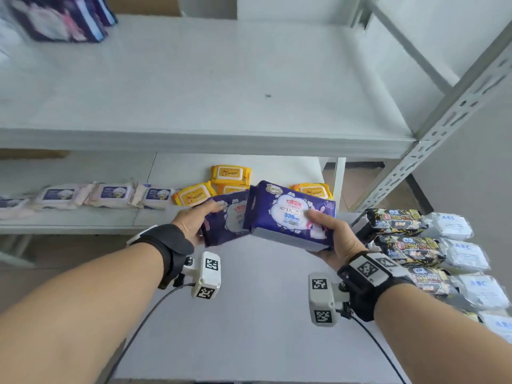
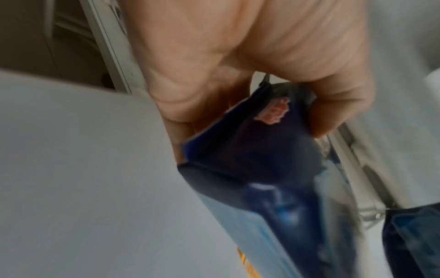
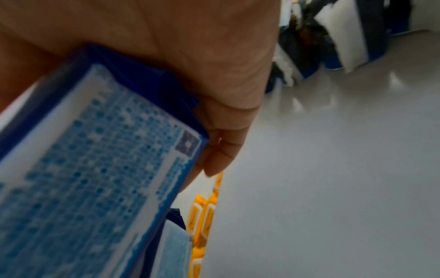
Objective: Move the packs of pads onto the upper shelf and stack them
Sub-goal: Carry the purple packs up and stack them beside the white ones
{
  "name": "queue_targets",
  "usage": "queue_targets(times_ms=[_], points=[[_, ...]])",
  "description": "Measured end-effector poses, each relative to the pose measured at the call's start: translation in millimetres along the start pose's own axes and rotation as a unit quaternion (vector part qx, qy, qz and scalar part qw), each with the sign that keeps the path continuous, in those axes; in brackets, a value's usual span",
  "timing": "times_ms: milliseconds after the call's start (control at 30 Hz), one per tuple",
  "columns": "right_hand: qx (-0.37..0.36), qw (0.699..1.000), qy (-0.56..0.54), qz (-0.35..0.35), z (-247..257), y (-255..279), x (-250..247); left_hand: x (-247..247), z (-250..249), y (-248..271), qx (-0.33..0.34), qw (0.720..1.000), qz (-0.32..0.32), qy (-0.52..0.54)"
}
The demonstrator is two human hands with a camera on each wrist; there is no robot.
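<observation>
Each hand holds one dark blue pack of pads above the white table, below the upper shelf (image 1: 210, 79). My left hand (image 1: 194, 220) grips the left pack (image 1: 227, 223) by its near end, thumb on top; the left wrist view shows this pack (image 2: 257, 150) pinched between thumb and fingers. My right hand (image 1: 329, 234) grips the right pack (image 1: 288, 214) from its right side, thumb on the front face; its printed back (image 3: 95, 169) fills the right wrist view. The two packs touch or overlap in the middle. Several more dark blue packs (image 1: 63, 18) stand at the shelf's far left.
Yellow wipes packs (image 1: 230, 176) and pale wipes packs (image 1: 110, 194) lie on the lower surface behind my hands. Black and white packs (image 1: 415, 239) sit in rows at the table's right. A perforated metal shelf post (image 1: 454, 106) rises at the right.
</observation>
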State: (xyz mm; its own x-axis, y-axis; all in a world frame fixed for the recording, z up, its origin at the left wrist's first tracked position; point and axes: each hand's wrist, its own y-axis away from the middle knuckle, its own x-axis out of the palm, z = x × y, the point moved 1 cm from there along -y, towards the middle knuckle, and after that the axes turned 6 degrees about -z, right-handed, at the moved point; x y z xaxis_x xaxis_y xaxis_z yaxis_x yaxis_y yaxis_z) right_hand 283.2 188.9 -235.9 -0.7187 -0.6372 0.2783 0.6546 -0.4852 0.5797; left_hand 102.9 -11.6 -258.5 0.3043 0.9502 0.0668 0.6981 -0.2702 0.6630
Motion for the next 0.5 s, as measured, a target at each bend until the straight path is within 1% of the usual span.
queue_targets(times_ms=[100, 167, 300, 500], points=[[-0.021, 0.998, 0.007, 0.053, 24, 17, 39, -30, -20, 35, 0.008, 0.998, 0.036, 0.047], [-0.032, 0.996, 0.007, 0.083, 38, 29, 66, -50, -36, 56, 0.025, 0.998, 0.027, 0.058], [-0.032, 0.989, -0.001, 0.146, 66, 51, 119, -85, -75, 94, 0.057, 0.996, -0.015, 0.067], [-0.052, 0.974, 0.006, 0.222, 95, 74, 194, -121, -133, 127, 0.129, 0.986, -0.007, 0.102]])
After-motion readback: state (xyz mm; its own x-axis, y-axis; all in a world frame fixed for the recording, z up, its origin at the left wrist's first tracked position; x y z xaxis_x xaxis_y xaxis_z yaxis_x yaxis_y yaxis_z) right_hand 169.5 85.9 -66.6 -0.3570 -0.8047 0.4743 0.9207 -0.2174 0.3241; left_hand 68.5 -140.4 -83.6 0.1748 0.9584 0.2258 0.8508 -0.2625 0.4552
